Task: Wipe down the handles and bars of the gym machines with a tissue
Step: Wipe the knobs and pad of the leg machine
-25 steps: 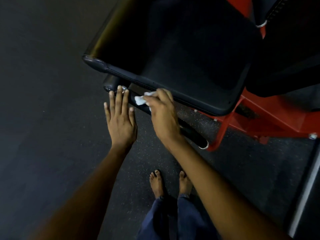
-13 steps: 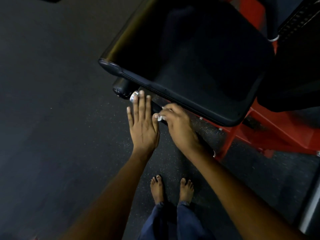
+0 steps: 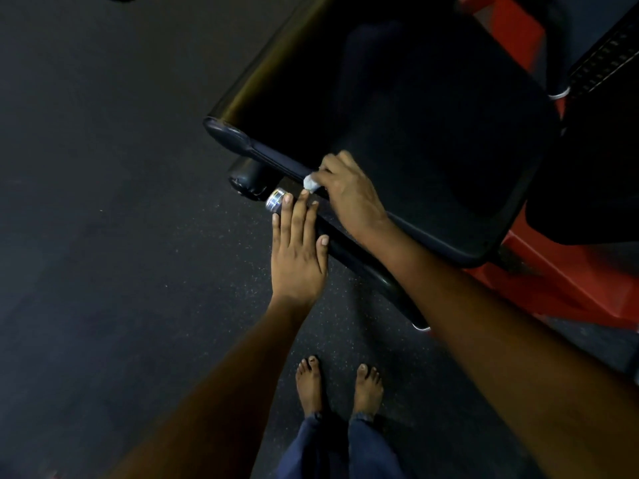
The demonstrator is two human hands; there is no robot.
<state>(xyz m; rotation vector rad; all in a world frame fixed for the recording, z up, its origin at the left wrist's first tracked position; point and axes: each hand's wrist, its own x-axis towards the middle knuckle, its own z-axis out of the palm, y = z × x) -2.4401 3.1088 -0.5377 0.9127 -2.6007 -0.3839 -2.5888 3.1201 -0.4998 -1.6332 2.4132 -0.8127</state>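
A black handle bar (image 3: 359,264) with a chrome end cap (image 3: 275,199) runs diagonally under the front edge of a black padded seat (image 3: 415,126). My right hand (image 3: 349,195) grips a small white tissue (image 3: 311,183) and holds it against the bar's upper end, just below the seat edge. My left hand (image 3: 297,250) lies flat with straight fingers, its fingertips touching the bar next to the chrome cap and the tissue. A black padded roller (image 3: 245,178) sits just left of the cap.
The machine's red frame (image 3: 560,281) stands at the right under the seat. Another dark pad (image 3: 601,160) fills the right edge. Dark speckled rubber floor (image 3: 121,236) spreads to the left. My bare feet (image 3: 340,388) stand below the bar.
My right hand has slid the tissue up the bar toward the chrome cap. My left hand has stayed flat beside it, fingertips now at the cap. The camera has shifted.
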